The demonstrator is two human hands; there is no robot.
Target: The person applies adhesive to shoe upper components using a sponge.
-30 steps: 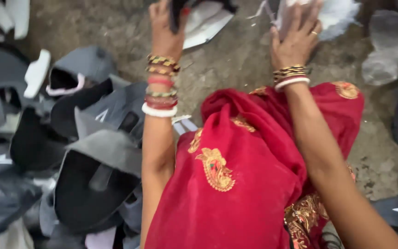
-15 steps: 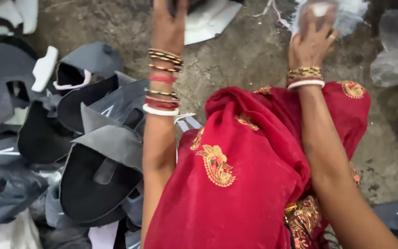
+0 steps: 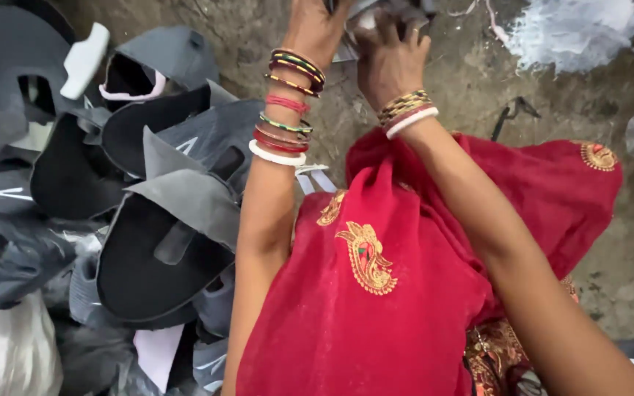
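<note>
Both hands at 12 o'clock, top edge of frame. Left hand [image 3: 315, 26] and right hand [image 3: 389, 59] meet on a grey-white shoe piece [image 3: 376, 16], mostly cropped. Right fingers [image 3: 405, 38] curl over it from below. Left fingers are out of view, so grip can't be told. Piece lies just ahead of both hands; long axis unreadable. Pile of grey shoe uppers [image 3: 163, 213] at 9 o'clock, red cloth [image 3: 376, 293] at 6. White scrap [image 3: 574, 33] at 1 o'clock. No containers.

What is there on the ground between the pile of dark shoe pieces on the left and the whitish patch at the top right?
In the head view, both forearms cross that stretch: the left hand and right hand meet on a grey piece over bare ground, between the shoe pieces and the whitish patch.
</note>
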